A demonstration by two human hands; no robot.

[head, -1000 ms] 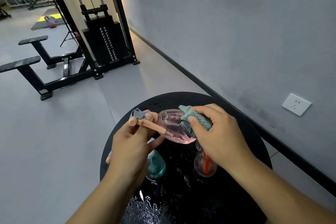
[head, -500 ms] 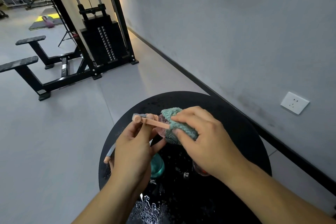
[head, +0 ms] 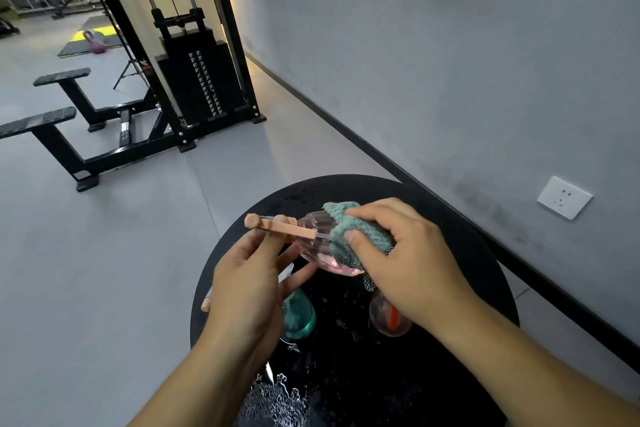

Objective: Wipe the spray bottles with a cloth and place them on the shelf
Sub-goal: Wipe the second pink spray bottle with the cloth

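Head view: left hand [head: 246, 288] grip holds pink spray bottle [head: 317, 239], pink liquid inside; right hand [head: 408, 260] clenches cloth [head: 356, 236] against it.

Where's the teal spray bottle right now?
The teal spray bottle stands on the round black table, under the left hand, left of the orange-tubed clear bottle.

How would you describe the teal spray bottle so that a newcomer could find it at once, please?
Find the round black table by the grey wall. Two bottles stand on it below the hands; the teal bottle is the left one, under the left hand. Its neighbour is clear pink with a red tube inside.
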